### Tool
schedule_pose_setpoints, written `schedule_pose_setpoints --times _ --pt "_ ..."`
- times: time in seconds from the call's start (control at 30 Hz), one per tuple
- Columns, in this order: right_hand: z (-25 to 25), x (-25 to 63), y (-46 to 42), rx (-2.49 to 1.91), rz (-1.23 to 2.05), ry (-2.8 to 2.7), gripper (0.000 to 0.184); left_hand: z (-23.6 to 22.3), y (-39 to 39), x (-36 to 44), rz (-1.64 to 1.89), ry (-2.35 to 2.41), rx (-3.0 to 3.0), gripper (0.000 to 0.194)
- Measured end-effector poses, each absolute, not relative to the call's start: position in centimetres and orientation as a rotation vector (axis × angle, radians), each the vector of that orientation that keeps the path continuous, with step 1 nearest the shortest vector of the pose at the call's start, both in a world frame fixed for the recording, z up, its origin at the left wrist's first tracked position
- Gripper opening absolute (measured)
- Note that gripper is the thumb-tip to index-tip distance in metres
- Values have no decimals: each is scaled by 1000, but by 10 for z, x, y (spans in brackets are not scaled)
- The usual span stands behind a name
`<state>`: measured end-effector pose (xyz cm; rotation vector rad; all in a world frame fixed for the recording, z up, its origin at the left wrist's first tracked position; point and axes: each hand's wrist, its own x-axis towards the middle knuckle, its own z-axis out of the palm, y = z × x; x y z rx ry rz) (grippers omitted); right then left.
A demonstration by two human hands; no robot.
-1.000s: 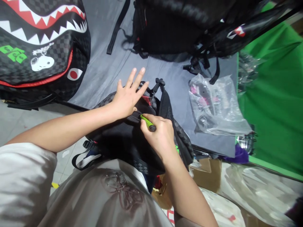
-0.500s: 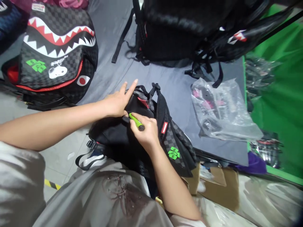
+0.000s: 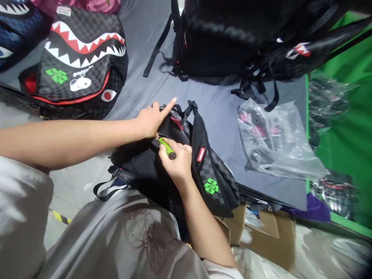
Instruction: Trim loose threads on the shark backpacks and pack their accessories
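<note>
A black backpack (image 3: 139, 166) rests over my lap and the table edge, its grey-checked shoulder strap (image 3: 215, 170) bearing green banknote prints and a red label. My right hand (image 3: 178, 157) is closed around a small tool with a bright green handle and a dark butt end (image 3: 167, 148); its working tip is hidden against the bag. Beside it, my left hand (image 3: 149, 121) grips the backpack near the top, thumb low by the tool and index finger stretched out. A short black strap piece (image 3: 156, 142) shows between the hands.
A checked shark-mouth backpack (image 3: 84, 73) lies at left, near a blue bag (image 3: 17, 35). Black backpacks (image 3: 215, 50) fill the far side. On the grey table (image 3: 221, 116) is a clear plastic bag (image 3: 276, 139). Cardboard (image 3: 270, 236) stands below, with green sheeting (image 3: 343, 131) at right.
The view has shifted slightly, so the surroundings sit further right. My left hand's second raised finger has folded down, leaving the index finger out. My right hand keeps the green-handled tool at the same spot.
</note>
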<state>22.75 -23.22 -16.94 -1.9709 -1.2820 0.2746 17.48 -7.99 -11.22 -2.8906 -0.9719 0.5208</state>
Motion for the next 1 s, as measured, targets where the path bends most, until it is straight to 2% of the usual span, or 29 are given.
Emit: schedule_pose_setpoints --times 0.1,0.3,0.6,1.0 --pt "-168 223 -237 -1950 290 -1285 25 -112 -78 176 567 -952 -2891 135" --pt "-169 229 -240 -1904 321 -1288 25 -112 -68 168 588 -819 -2991 111" --pt "-177 239 -231 -1916 258 -1388 24 -103 -60 171 758 -801 -3084 108" --pt "-182 238 -215 -1772 346 -1339 24 -107 -49 173 729 -770 -3149 108"
